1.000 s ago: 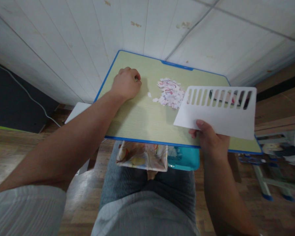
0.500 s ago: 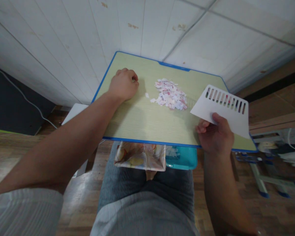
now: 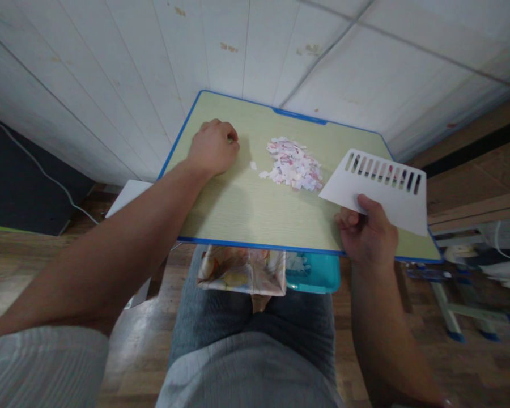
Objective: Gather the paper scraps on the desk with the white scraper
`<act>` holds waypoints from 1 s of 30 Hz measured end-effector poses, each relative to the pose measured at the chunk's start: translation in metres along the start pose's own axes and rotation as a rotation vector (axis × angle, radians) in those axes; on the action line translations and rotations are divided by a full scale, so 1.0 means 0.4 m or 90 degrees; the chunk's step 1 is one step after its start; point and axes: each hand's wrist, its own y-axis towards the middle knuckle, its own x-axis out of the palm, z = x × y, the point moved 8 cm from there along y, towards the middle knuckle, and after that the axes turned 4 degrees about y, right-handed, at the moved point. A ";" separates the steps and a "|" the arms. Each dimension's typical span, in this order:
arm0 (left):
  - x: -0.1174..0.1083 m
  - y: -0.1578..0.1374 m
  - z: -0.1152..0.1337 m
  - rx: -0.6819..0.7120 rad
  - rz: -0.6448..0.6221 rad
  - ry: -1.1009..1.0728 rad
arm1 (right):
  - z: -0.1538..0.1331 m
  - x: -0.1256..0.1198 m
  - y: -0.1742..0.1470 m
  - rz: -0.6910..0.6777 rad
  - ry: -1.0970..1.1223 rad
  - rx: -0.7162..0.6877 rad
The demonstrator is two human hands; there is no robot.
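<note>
My left hand rests on the left part of the pale green board, its fingers curled in. A small gap shows at the fingers, but the inside of the hand is hidden. In my right hand, gripped by thumb and fingers, is a white flat sheet with a row of slots along its far edge. It tilts above the board's right side, its left corner close to a heap of small paper scraps. One loose scrap lies between my left hand and the heap.
The blue-edged board stands against a white panelled wall. Below its near edge, over my lap, are a patterned open box and a turquoise tray with pale bits in it. A metal-legged stand is at right.
My right hand has shifted slightly left with the slotted sheet, bringing its corner nearer the scraps. My left hand and the heap look unchanged.
</note>
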 end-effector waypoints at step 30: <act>-0.019 -0.011 0.021 -0.026 0.002 0.017 | 0.034 0.097 -0.006 -0.232 -0.494 -0.092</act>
